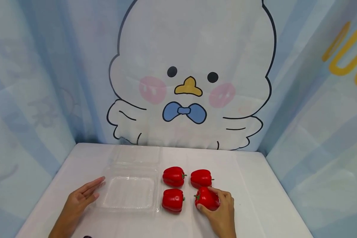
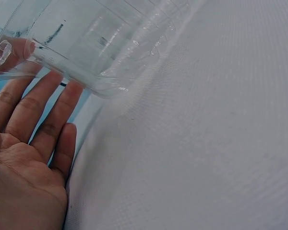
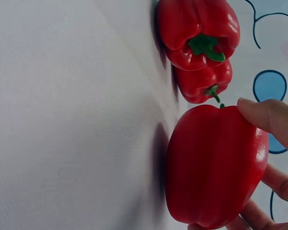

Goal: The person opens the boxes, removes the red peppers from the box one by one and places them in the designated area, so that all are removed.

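Observation:
My right hand (image 1: 221, 211) grips a red bell pepper (image 1: 207, 197) at the front right of a group, thumb on one side and fingers round the other. In the right wrist view this pepper (image 3: 213, 165) looks a little off the white surface. Three more lie close by: a back-left pepper (image 1: 173, 176), a back-right pepper (image 1: 201, 178) and a front-left pepper (image 1: 172, 200). Left of them stands a clear plastic container (image 1: 129, 191), its hinged lid (image 1: 137, 154) folded back. My left hand (image 1: 80, 198) is at the container's left side, fingers fairly straight, fingertips by its edge (image 2: 103, 91).
A white table (image 1: 253, 185) carries everything. Behind it hangs a curtain (image 1: 193, 39) with a cartoon bird, and blue-and-white curtains close both sides. A small dark object (image 1: 87, 236) shows at the bottom edge of the head view, mostly cut off.

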Demonstrator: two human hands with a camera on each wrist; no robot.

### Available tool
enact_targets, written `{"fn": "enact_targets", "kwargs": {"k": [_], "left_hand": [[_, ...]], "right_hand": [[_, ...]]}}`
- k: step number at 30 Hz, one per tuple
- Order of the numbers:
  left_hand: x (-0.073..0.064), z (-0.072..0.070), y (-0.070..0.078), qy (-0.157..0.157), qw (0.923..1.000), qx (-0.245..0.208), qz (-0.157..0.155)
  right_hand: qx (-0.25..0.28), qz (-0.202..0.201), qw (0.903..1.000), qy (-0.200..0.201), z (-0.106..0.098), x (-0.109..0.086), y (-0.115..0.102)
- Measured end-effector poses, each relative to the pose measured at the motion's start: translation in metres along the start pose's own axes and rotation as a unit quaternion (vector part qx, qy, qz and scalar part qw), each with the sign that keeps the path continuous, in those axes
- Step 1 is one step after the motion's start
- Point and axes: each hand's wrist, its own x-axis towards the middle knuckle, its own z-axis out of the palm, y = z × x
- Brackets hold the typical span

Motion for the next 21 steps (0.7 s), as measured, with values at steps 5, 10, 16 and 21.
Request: {"fn": "enact_targets", "kwargs": {"k": [5,10,16,21], "left_hand": [[0.0033,0.0026,0.0005,-0.002,1.0000,0.004,-0.002],[0.0038,0.0030,0.0001,-0.011,0.9997,-0.016,0.011],[0.0027,0.0021,-0.0041,-0.017,0.9974,-0.051,0.048],[-0.0034,-0.0014,-0.0015,0.014,0.9971,-0.054,0.052]], "right_hand": [[-0.008,-0.004,1.0000,0.002,0.0024,0.0016,0.0043],[-0.011,-0.003,0.9999,0.000,0.0027,0.0031,0.0056],[-0.024,-0.001,0.9997,-0.004,0.0015,0.0021,0.0037],[-0.026,-0.007,0.9996,0.005,-0.0006,-0.0010,-0.0017]]}}
